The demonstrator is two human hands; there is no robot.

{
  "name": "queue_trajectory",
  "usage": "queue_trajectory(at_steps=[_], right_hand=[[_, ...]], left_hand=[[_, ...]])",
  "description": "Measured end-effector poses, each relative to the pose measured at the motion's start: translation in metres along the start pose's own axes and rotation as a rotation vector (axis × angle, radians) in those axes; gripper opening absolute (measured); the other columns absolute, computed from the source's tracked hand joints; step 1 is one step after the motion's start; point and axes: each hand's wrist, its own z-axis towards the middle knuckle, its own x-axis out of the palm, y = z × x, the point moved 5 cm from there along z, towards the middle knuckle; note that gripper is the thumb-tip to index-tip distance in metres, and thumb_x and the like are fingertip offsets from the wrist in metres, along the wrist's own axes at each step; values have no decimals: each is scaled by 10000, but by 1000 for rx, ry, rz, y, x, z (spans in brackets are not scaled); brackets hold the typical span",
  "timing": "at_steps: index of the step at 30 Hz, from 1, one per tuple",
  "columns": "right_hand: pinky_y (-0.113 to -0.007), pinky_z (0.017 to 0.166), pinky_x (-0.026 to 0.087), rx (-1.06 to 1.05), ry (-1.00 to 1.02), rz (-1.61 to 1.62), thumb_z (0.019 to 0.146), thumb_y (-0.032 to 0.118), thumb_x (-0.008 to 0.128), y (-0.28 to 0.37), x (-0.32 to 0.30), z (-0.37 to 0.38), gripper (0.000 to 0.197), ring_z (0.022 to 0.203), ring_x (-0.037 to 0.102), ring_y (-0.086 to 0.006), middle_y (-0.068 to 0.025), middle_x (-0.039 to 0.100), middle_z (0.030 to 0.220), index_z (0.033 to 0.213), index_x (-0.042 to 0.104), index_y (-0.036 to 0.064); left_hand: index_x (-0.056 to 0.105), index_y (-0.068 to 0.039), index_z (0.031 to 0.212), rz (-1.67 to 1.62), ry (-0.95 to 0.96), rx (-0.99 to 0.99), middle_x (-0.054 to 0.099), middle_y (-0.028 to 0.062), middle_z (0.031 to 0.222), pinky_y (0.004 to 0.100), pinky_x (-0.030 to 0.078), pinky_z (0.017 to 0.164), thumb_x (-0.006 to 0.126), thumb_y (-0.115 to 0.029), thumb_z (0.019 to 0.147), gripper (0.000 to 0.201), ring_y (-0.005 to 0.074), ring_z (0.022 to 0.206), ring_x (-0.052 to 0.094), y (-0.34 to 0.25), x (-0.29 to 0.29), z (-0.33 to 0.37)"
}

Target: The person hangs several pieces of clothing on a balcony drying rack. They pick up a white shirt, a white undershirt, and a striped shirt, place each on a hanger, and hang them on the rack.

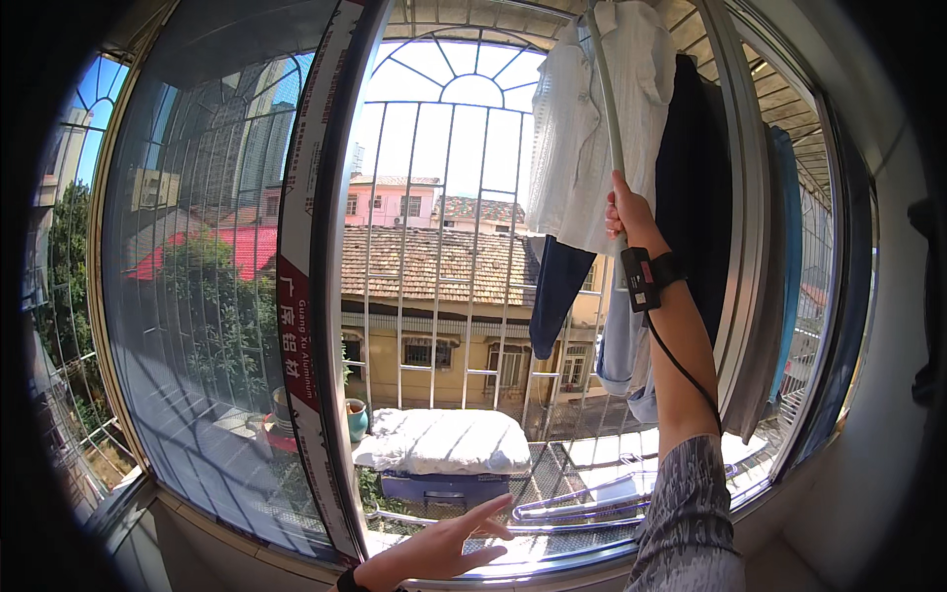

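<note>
My right hand (631, 214) is raised and closed around a long pale pole (606, 99), which runs up among the hanging laundry. Right behind the pole hangs a white textured shirt (567, 148); whether the pole's tip touches its hanger cannot be made out. A black garment (695, 168) hangs to the right of the shirt, and dark blue trousers (560, 296) show below it. Low in the view, my left hand (444, 545) is held out over the window sill with its fingers spread and nothing in it. Several hangers (582, 501) lie on the mesh ledge nearest that hand.
A window frame with a printed strip (301, 296) stands at the left. Metal bars (454, 247) enclose the ledge outside. A white folded cloth (444, 441) lies on a dark blue box (434, 488), beside a green pot (356, 419). More clothes (784, 257) hang at the right.
</note>
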Motion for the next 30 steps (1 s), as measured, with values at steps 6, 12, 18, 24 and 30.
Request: queue_trajectory(at_steps=[6, 12, 18, 24, 30], right_hand=[[-253, 349, 314, 73, -48, -9, 852, 555, 512, -26, 2, 22, 450, 330, 322, -69, 55, 317, 458, 714, 409, 140], [-247, 313, 282, 87, 63, -50, 856, 570, 505, -112, -22, -44, 494, 302, 308, -77, 45, 304, 440, 708, 415, 107], [-222, 389, 330, 276, 286, -342, 849, 512, 574, -302, -41, -241, 462, 401, 447, -57, 59, 380, 448, 690, 508, 83], [-351, 443, 431, 100, 710, -942, 814, 546, 578, -414, -30, -354, 473, 469, 558, -265, -100, 519, 499, 747, 604, 78], [-354, 581, 494, 273, 1056, -1269, 793, 688, 459, -485, -23, -388, 601, 623, 608, -265, -104, 591, 644, 806, 597, 102]], left_hand=[[111, -86, 1437, -5, -23, -24, 642, 97, 1058, 442, 360, 1003, 591, -175, 885, 737, 243, 996, 613, 22, -6, -3], [183, -124, 1433, -123, -52, -97, 646, 98, 1006, 359, 476, 834, 571, -173, 894, 665, 236, 927, 625, 46, 7, -16], [458, -88, 1285, -272, -45, -228, 663, 82, 891, 302, 493, 738, 555, -156, 901, 402, 202, 803, 646, 71, 47, -49], [476, -74, 1269, -426, -66, -429, 668, 86, 866, 275, 491, 728, 554, -163, 907, 381, 157, 797, 642, 80, 72, -70], [492, -76, 1252, -481, -45, -532, 672, 82, 875, 264, 489, 727, 558, -161, 904, 365, 147, 797, 636, 79, 93, -87]])
